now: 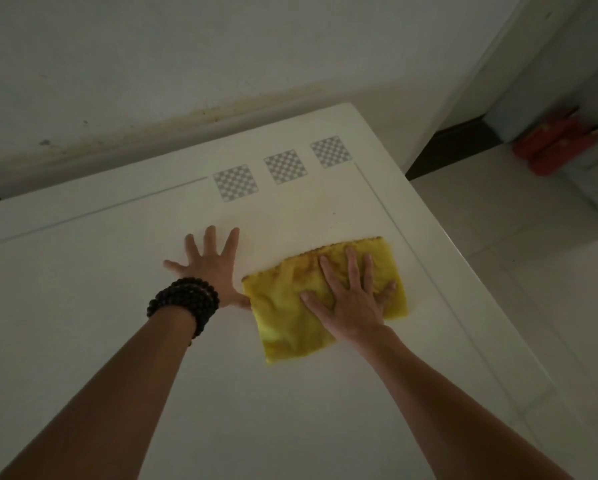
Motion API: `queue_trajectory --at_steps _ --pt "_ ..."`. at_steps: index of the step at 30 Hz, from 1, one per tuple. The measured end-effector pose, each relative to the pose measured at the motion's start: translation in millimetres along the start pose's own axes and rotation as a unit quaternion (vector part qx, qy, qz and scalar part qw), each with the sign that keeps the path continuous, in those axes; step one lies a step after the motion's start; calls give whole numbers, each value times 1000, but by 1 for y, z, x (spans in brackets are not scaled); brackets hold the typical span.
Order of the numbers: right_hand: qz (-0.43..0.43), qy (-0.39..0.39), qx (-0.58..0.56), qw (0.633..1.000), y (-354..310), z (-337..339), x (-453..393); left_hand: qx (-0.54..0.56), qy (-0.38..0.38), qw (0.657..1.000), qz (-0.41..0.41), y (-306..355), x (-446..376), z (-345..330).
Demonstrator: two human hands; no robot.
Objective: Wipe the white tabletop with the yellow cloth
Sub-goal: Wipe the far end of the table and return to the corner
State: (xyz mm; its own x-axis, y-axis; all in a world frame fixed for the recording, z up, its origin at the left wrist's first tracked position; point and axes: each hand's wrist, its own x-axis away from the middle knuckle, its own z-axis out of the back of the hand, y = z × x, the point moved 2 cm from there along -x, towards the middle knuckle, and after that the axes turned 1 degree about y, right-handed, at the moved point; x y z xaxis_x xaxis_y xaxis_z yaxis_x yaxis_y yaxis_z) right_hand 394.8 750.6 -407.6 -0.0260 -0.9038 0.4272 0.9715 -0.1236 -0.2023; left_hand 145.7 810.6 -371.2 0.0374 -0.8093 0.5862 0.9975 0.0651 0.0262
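Note:
A yellow cloth [290, 317] lies flat on the white tabletop [100, 271], toward the table's right side. My right hand [351, 299] presses down on the cloth with its palm flat and its fingers spread. My left hand [209, 268] rests flat on the bare tabletop just left of the cloth, fingers spread, its thumb touching the cloth's left edge. A dark beaded bracelet is wound around my left wrist.
Three grey checkered squares [285, 167] are printed near the table's far edge. A thin inset line runs along the far and right edges. The wall stands close behind the table. A red object [555, 147] lies on the tiled floor at the right.

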Motion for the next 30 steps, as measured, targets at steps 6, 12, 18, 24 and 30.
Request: queue_trajectory --at_steps 6,12,18,24,30 --pt "20 7 36 999 -15 34 -89 -1 -15 1000 -1 -3 -28 3" --pt "40 1 48 998 -29 47 -120 -24 0 1000 3 -2 -27 7" --pt "94 0 63 994 -26 17 -46 -17 4 1000 8 -3 -22 7" --pt "79 -12 69 994 -29 7 -35 5 24 1000 5 -9 -18 0" --pt "73 2 59 996 -71 34 -115 48 27 998 -2 -10 -20 -3"
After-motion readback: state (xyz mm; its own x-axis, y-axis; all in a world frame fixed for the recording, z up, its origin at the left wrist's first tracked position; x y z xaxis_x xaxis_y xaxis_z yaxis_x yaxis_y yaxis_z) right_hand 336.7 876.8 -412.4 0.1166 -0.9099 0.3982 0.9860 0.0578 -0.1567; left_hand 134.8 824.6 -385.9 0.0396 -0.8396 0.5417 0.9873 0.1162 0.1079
